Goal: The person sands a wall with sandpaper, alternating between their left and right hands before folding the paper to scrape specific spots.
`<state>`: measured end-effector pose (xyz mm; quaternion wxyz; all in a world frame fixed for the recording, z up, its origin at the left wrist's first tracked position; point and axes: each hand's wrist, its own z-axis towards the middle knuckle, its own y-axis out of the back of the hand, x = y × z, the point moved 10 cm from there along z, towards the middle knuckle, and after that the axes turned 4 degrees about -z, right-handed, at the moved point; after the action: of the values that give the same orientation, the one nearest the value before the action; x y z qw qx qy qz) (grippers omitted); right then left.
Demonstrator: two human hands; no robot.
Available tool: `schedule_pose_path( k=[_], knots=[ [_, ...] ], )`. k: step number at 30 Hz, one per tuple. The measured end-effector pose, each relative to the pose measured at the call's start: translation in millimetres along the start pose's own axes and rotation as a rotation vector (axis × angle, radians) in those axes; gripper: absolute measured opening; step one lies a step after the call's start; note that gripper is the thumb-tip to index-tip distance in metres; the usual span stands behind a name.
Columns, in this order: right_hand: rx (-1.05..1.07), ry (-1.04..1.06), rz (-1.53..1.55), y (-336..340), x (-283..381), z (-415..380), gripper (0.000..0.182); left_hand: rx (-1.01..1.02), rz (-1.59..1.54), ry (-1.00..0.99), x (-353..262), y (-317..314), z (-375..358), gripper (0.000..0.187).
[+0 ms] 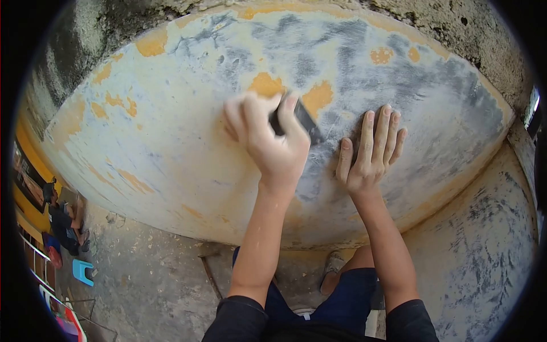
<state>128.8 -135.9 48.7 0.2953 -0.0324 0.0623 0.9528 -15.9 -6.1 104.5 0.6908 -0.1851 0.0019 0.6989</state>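
Note:
A large curved panel (188,165), pale with orange and dark grey patches, fills the view in front of me. My left hand (268,128) is wrapped round a dark flat block (305,118), which lies against the panel just below two orange patches; hand and block are slightly blurred. To the right, my right hand (373,148) rests flat on the panel's grey area, fingers spread and pointing up, holding nothing.
Rough stone-like wall (473,28) borders the panel's top. Another grey-streaked surface (484,239) is at lower right. On the concrete floor (148,273), a blue stool (82,272) stands near a seated person (64,219) at far left. A thin rod (211,277) lies below the panel.

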Motion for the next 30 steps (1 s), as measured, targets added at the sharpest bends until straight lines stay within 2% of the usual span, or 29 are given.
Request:
schedule_pose_path(
  k=[3, 6, 8, 12, 16, 18, 21, 24, 28, 30],
  knots=[
    [0.018, 0.011, -0.007, 1, 3, 1, 0.056, 0.032, 0.050, -0.047, -9, -8, 28, 0.021],
    [0.019, 0.011, -0.019, 1, 3, -1, 0.056, 0.005, 0.005, -0.072, -4, -7, 13, 0.020],
    [0.006, 0.004, -0.004, 1, 2, -1, 0.056, 0.042, -0.064, 0.068, 12, -3, -10, 0.020],
    [0.006, 0.003, 0.004, -1, 0, 0, 0.056, 0.048, 0.036, -0.048, -8, -7, 14, 0.020],
    [0.034, 0.015, -0.024, 2, 4, 2, 0.056, 0.050, 0.112, -0.080, -17, -9, 27, 0.023],
    [0.010, 0.006, -0.009, 0, 2, -1, 0.055, 0.048, -0.068, 0.021, 0, -8, 11, 0.019],
    [0.000, 0.002, 0.016, 2, 2, -1, 0.055, 0.041, -0.043, 0.045, 6, -1, -5, 0.018],
    [0.001, -0.003, 0.014, 0, 0, 0, 0.055, 0.055, 0.102, -0.081, -16, -7, 22, 0.025],
    [0.043, -0.015, 0.005, 0, 1, -1, 0.055, 0.020, 0.095, -0.115, -18, -6, 29, 0.025],
    [0.022, -0.007, 0.003, 1, 1, -1, 0.055, 0.049, -0.003, 0.028, 1, -5, 8, 0.019]
  ],
)
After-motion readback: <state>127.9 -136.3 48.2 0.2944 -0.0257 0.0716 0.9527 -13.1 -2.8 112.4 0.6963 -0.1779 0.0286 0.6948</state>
